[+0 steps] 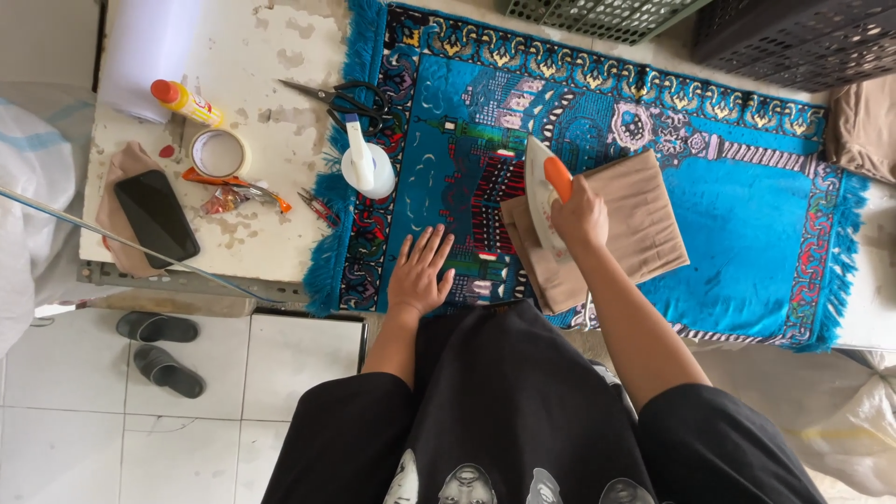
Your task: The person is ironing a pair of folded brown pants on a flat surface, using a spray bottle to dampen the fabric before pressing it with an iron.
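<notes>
Iron point(539, 191) sits on folded tan cloth point(644, 224) under the right hand point(581, 217), whose grip wraps the orange handle point(557, 177) (likely heavy, rigid, hot-soled). Left hand point(420, 271) lies flat on the blue rug point(747, 205) beside it, fingers spread.

Crates point(709, 23) cut off by top edge.

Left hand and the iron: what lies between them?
Head view: only bare blue rug between the left hand and the iron; nothing else sits there.
</notes>
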